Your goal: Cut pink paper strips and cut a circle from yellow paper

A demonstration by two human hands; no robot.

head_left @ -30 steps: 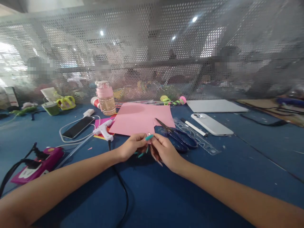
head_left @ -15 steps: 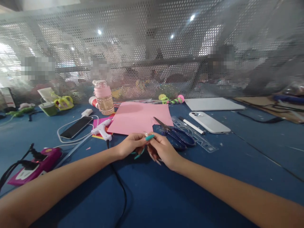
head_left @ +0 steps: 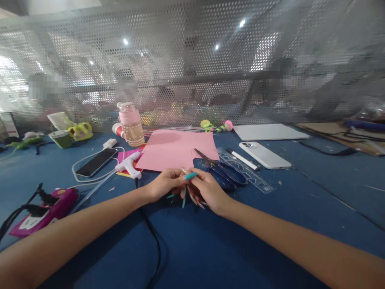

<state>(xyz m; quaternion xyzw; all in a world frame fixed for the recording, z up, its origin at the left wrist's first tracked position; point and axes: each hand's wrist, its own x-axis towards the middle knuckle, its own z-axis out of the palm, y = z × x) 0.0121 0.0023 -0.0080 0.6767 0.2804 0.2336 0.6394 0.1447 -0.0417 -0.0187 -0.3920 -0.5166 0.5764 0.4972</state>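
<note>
Almost wholly hidden by fingers: a small scrap [head_left: 185,180], pinched between left hand [head_left: 164,186] and right hand [head_left: 207,189], shape hard to make out. Both hands curled narrow, fingertips meeting, low over the table [head_left: 270,208] just before the pink paper [head_left: 177,150], scissors [head_left: 221,168] just beside. Forearms stretched forward, converging; elbows cut off.

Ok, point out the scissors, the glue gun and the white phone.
scissors [head_left: 213,163], head view, at the blade pivot.
glue gun [head_left: 129,163], head view, on its white body.
white phone [head_left: 265,155], head view, middle of its back.
</note>
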